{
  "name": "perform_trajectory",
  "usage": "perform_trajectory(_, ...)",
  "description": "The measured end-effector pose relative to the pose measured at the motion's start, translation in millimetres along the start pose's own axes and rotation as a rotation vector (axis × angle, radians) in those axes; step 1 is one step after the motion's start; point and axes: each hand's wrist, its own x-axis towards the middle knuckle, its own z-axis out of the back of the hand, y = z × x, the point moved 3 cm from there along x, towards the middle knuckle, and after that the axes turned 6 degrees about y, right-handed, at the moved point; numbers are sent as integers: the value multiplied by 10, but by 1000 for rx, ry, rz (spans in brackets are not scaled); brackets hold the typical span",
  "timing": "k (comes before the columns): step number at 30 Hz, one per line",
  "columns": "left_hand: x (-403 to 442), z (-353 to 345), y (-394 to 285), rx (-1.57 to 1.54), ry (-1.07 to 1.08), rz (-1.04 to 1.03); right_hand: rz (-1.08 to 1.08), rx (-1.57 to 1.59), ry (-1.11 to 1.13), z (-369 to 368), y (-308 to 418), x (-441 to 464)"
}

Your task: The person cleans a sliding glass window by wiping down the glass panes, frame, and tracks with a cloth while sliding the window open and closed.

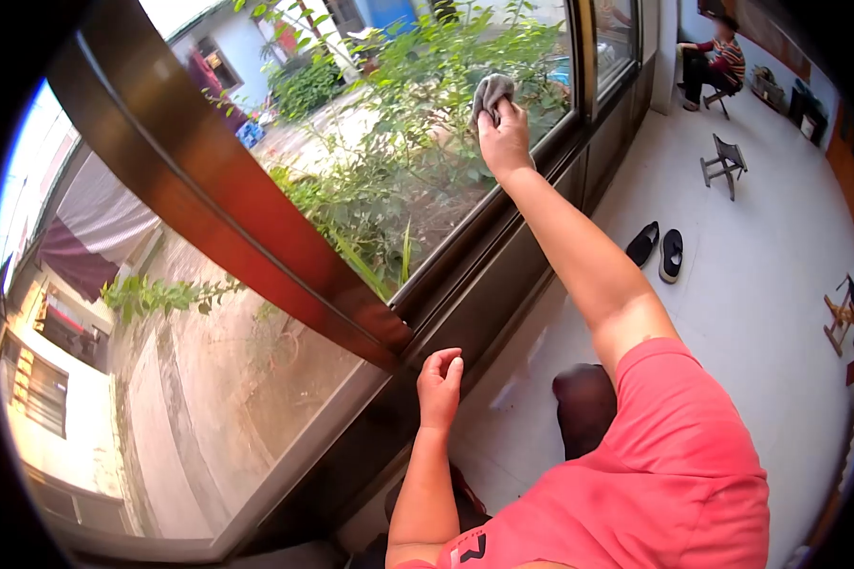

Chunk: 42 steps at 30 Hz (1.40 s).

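My right hand (505,142) is stretched out to the window glass (427,204), its fingers closed on a crumpled grey cloth (491,93). The cloth lies against the pane, near its right side. My left hand (439,384) is beside the dark lower window frame (465,327), just below the foot of the brown metal post (218,199). Its fingers are curled together, and I see nothing in them. Whether it touches the frame I cannot tell.
A pair of black shoes (657,250) lies on the pale floor (731,360), with a small folding stool (725,163) beyond. Farther back, a person (716,66) in a striped top sits on a low seat. Green plants (389,123) stand outside the glass.
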Motion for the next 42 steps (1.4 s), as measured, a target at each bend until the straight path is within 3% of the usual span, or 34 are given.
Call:
perform_trajectory(4,20,-39,24,-9,-15,-11,167,77,130,85,674,-722)
perform_trajectory(5,17,-51,18,-24,-13,-8,315,16,183,-107,587,-873)
perform_trajectory(6,17,-60,33,-27,-18,0,331,187,281,-82,778,-1067)
perform_trajectory(8,26,-69,87,-14,-3,20,467,175,342,32,1172,-1395)
perform_trajectory(13,-7,-50,10,-2,-16,19,689,61,450,-29,1221,-1436)
perform_trajectory(14,-6,-44,0,-3,-19,24,687,64,455,-45,1220,-1324)
perform_trajectory(17,4,-49,-5,2,-17,8,471,163,157,-46,1159,-845)
perform_trajectory(20,31,-60,9,18,-15,-22,352,196,78,-109,1301,-713)
perform_trajectory(22,39,-68,28,26,-5,-28,617,36,155,-98,1554,-1038)
perform_trajectory(24,38,-64,-26,29,-2,-17,855,117,315,-32,1787,-1470)
perform_trajectory(25,27,-70,-38,32,1,-7,699,179,349,5,1781,-1608)
perform_trajectory(28,33,-33,65,-32,-12,-1,750,136,384,-67,1456,-1477)
perform_trajectory(30,-8,-2,38,-32,-12,4,666,126,442,-130,1214,-1278)
perform_trajectory(36,-31,43,21,-53,-26,-8,179,-40,167,-219,-104,-631)
perform_trajectory(40,22,17,73,-58,-11,-12,228,-140,53,-249,-537,-613)
perform_trajectory(42,39,-15,83,-53,-1,-2,203,-112,73,-175,-259,-778)
